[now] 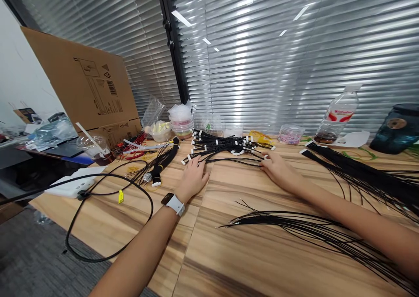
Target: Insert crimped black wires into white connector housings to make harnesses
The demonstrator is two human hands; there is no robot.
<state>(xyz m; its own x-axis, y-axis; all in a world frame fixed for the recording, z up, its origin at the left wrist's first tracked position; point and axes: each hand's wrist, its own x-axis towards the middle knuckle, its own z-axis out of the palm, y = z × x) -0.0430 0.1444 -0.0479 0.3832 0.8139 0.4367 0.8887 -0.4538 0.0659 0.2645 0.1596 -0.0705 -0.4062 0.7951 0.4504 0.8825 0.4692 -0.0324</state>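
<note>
I have the left hand [192,179] flat on the wooden table [222,262], fingers slightly apart, and the right hand [278,170], fingers together, both at the near edge of the pile of white-tagged black wires [225,146]. Left of that pile lies a taped wire bundle [165,159]; right of it, loose black wires [360,188]. A yellow tag [121,196] on a black cable [108,227] shows no readable writing.

Wire bundle [225,146] just past left hand [191,179]
</note>
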